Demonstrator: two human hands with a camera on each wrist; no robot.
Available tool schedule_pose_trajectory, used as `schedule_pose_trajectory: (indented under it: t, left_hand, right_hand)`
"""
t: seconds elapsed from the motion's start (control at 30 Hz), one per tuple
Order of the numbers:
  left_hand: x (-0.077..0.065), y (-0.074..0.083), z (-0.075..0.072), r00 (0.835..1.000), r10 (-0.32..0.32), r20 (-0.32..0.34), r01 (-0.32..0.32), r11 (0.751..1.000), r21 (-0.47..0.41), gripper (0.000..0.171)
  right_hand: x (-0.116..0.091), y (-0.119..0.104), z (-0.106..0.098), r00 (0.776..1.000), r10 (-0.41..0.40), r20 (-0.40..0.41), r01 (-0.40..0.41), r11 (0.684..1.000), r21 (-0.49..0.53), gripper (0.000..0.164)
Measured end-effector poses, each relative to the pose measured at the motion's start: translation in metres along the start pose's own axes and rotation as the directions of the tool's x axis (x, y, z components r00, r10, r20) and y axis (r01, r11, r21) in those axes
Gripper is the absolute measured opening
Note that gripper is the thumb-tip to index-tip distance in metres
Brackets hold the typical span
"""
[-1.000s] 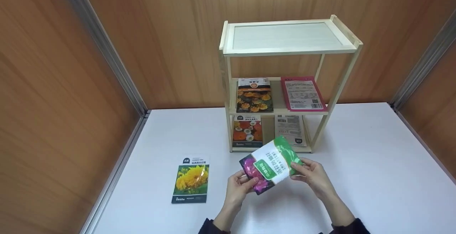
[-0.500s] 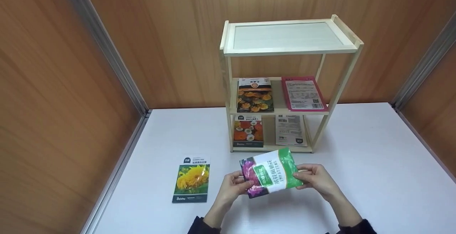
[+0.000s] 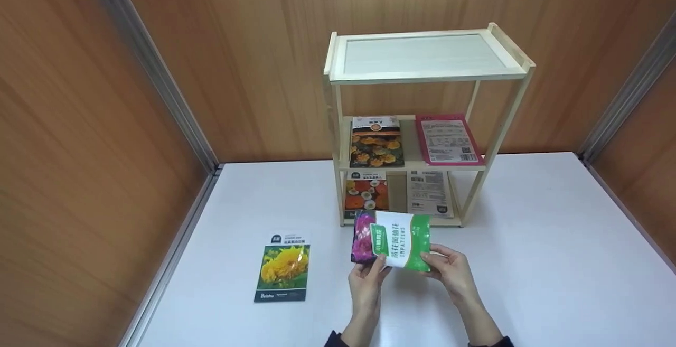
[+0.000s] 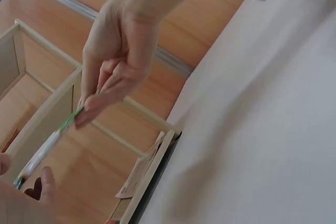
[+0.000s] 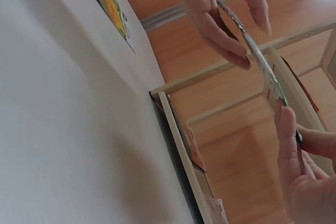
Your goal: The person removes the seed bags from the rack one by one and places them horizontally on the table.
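A green, white and purple flower seed packet (image 3: 393, 238), marked IMPATIENS, is held up in front of the shelf's bottom tier. My right hand (image 3: 449, 273) pinches its green end, thumb in front and fingers behind. At the lower edge near the purple end is my left hand (image 3: 367, 286). In the right wrist view my left hand (image 5: 220, 19) has thumb and fingers apart, on either side of the packet (image 5: 260, 59), with gaps visible. The left wrist view shows the packet (image 4: 44, 150) edge-on. On the table to the left lies a yellow-flower seed packet (image 3: 283, 268).
A small wooden shelf (image 3: 412, 79) stands at the back of the white table (image 3: 222, 204). Its middle tier holds an orange-flower packet (image 3: 376, 143) and a pink-edged packet (image 3: 449, 140). Below lie another orange-flower packet (image 3: 366, 194) and a pale printed packet (image 3: 430, 193).
The held packet has turned from slanted to nearly level and moved slightly up, away from me. My left hand has shifted right, from the purple end to the lower edge.
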State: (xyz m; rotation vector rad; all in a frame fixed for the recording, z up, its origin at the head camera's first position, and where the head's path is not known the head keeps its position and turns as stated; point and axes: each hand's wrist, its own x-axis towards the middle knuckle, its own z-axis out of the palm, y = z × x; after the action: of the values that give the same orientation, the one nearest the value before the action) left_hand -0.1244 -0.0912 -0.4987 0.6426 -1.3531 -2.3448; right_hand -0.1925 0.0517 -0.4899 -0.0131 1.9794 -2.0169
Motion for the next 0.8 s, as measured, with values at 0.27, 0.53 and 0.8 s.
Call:
schedule_pose_trajectory:
  t: [0.27, 0.53, 0.8]
  left_hand:
    - [-0.007, -0.015, 0.016, 0.993, 0.019, -0.118, -0.029, 0.996, -0.084, 0.042]
    - [-0.006, -0.013, 0.009, 0.989, 0.079, -0.126, -0.089, 0.993, -0.075, 0.034]
    - [0.002, 0.002, -0.012, 0.997, 0.062, 0.05, -0.065, 0.996, 0.058, 0.032]
  right_hand:
    - [-0.005, 0.014, 0.021, 0.998, -0.016, -0.057, 0.02, 0.998, 0.057, 0.032]
    - [-0.007, 0.015, 0.025, 1.0, 0.003, -0.003, -0.003, 0.998, 0.055, 0.034]
    - [-0.006, 0.005, 0.006, 0.969, -0.012, 0.247, 0.018, 1.0, -0.021, 0.054]
